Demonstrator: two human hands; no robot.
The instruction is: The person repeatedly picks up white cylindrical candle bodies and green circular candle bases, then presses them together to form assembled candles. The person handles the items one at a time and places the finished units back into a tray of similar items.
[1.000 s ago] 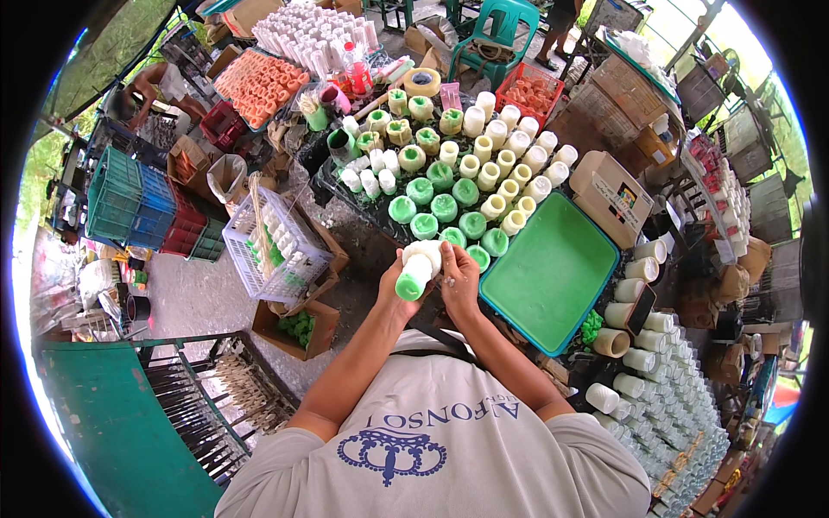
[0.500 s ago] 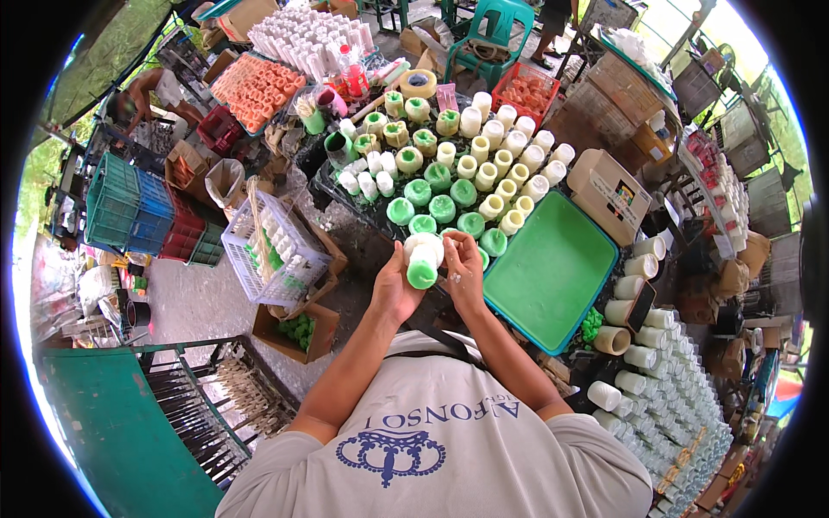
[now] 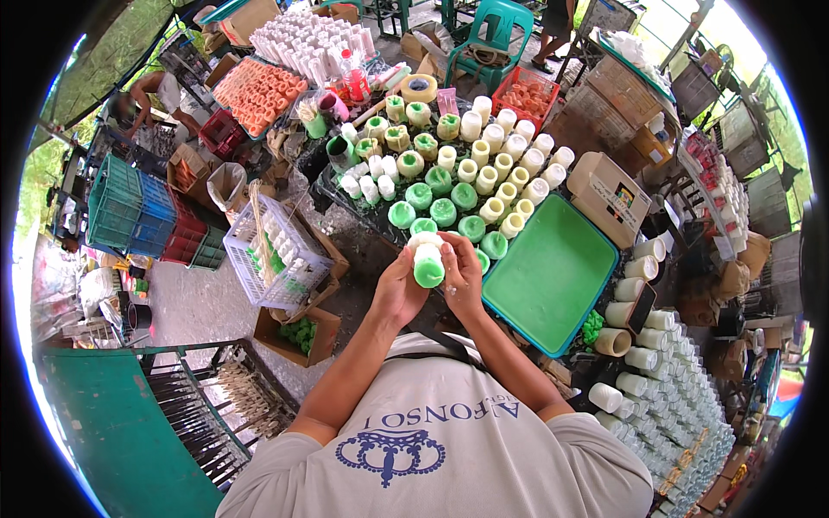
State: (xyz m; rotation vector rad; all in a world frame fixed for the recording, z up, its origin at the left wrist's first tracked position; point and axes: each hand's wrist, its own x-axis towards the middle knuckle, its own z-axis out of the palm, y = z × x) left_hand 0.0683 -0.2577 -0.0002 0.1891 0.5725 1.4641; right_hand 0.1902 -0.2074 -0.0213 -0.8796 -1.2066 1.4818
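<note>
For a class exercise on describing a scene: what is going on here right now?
A person stands at a crowded table, holding a green and white candle between the left hand and the right hand. Just beyond lie rows of green candles and white candles, with a bare green tray to the right.

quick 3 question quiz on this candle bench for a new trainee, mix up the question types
1. True or false: both hands hold the green candle.
2. The empty green tray lies to the person's: A) left B) right C) behind.
3. Fill in: the white basket stands on the person's ____ side.

Key: 1 true: the left hand and right hand both grip it. 2 B. 3 left.
</note>
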